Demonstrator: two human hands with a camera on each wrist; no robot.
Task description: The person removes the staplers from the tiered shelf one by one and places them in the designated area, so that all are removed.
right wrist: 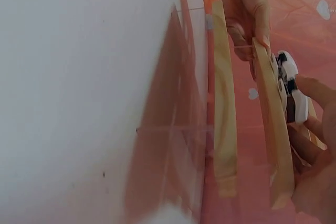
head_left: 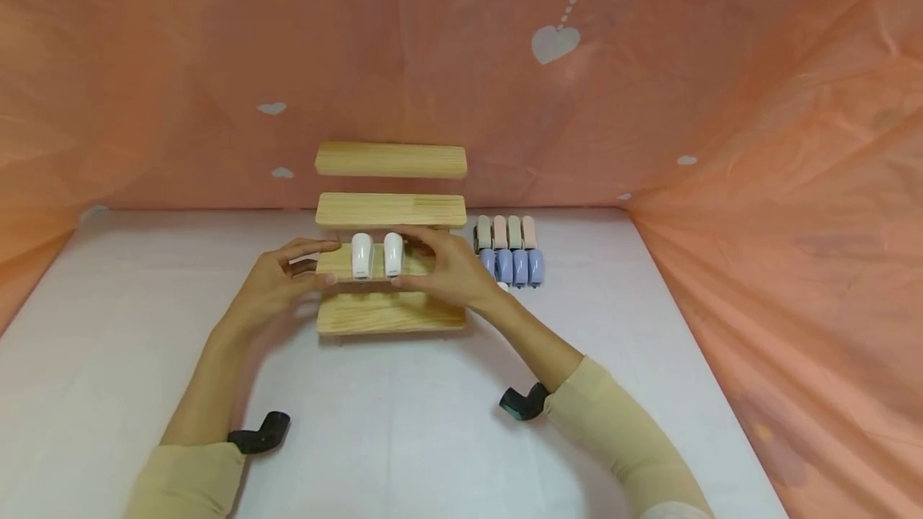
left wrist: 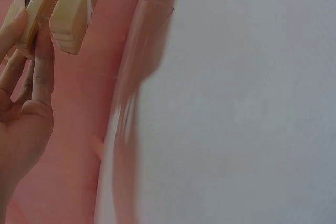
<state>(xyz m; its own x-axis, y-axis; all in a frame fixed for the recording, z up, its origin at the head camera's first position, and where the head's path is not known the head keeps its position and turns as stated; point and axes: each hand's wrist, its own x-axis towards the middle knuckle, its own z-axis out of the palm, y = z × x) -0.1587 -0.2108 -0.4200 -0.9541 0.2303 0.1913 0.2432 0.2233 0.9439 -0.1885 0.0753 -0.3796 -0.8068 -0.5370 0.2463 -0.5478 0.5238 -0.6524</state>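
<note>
A tiered wooden rack [head_left: 389,314] with several pale slats stands on the table, its clear supports visible in the wrist views. Two small white staplers stand side by side on its second slat from the bottom. My right hand [head_left: 454,271] pinches the right stapler [head_left: 392,253] from front and back, with other fingers behind the slat in the right wrist view. The left stapler [head_left: 361,255] stands apart from both hands. My left hand [head_left: 277,275] grips the left end of that same slat [left wrist: 35,17], thumb on one face and fingers on the other.
Right of the rack, beige and pink staplers [head_left: 507,232] form a row with blue ones [head_left: 512,267] in front. A white piece [head_left: 502,287] shows partly behind my right wrist. An orange curtain [head_left: 433,62] hangs behind the white table [head_left: 404,423].
</note>
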